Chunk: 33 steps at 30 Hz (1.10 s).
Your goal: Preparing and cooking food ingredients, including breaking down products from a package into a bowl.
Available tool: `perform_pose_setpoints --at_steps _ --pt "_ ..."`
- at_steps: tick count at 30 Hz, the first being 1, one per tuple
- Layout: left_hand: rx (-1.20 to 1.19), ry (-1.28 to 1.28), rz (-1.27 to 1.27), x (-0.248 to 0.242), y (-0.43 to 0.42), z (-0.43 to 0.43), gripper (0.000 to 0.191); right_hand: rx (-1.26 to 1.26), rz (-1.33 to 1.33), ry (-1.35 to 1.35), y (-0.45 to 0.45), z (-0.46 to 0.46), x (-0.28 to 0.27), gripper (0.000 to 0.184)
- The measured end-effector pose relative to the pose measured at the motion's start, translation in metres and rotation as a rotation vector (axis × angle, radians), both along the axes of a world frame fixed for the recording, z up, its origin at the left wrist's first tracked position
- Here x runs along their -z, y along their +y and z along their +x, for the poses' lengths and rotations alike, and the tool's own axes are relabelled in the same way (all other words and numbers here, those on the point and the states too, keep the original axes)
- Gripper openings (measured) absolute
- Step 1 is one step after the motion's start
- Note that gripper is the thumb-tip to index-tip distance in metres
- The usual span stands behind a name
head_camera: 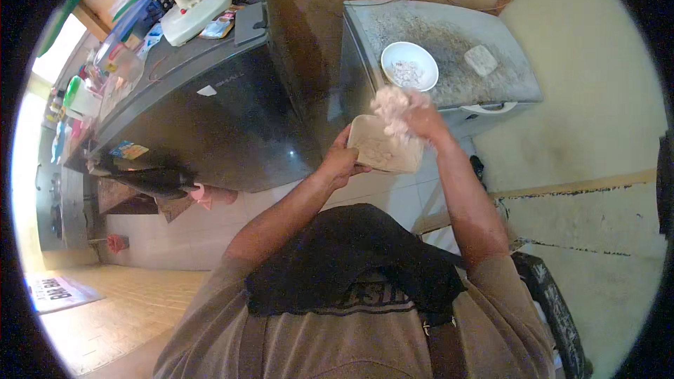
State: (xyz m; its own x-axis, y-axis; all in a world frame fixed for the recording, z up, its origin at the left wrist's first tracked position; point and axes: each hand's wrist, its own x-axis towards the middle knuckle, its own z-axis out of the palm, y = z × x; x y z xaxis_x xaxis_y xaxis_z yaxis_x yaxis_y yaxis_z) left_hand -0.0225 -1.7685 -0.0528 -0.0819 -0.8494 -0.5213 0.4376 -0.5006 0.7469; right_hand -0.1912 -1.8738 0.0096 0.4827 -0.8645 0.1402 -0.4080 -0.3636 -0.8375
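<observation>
My left hand [342, 160] grips the left side of a square, pale container [387, 155], tilted a little, with a thin layer of pale matter on its bottom. Above its far right corner, my right hand [424, 116] is closed on a lumpy, whitish clump [392, 105], blurred, that may be floured food. Just beyond that hand a white bowl [429, 60] stands on a stained grey appliance top, with small whitish, powdery pieces inside. My right fingertips are partly hidden by the clump.
The appliance top [453, 26] also bears a pale square block [481, 60]. To the left stands a dark refrigerator [221, 131], with a white fan [195, 13], packets and plastic containers on it. A pale wall [574, 116] rises at the right.
</observation>
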Motion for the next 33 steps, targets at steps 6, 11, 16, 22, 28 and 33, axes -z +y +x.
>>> perform_pose_setpoints --at_steps 6,11,16,22,28,33 --pt "-0.053 0.02 -0.011 0.003 -0.018 -0.015 0.072 0.26 0.416 -0.158 -0.101 -0.02 -0.035 0.026" --pt "-0.134 0.011 0.015 -0.003 -0.015 -0.016 0.074 0.213 0.436 -0.086 -0.187 -0.029 0.008 0.03" --pt "-0.138 0.01 0.023 0.001 -0.014 -0.013 0.074 0.009 0.022 0.667 -0.251 -0.053 0.08 0.034" --pt "-0.203 -0.051 0.022 -0.008 0.001 -0.002 0.073 0.061 -0.1 0.278 -0.167 -0.047 -0.008 0.029" --pt "-0.118 -0.104 -0.062 -0.014 0.002 -0.004 0.073 -0.464 0.182 0.575 0.0 0.004 0.061 0.037" --pt "-0.04 -0.522 -0.444 0.008 0.009 -0.004 0.063 -0.185 0.181 0.612 -0.008 0.034 0.156 0.038"
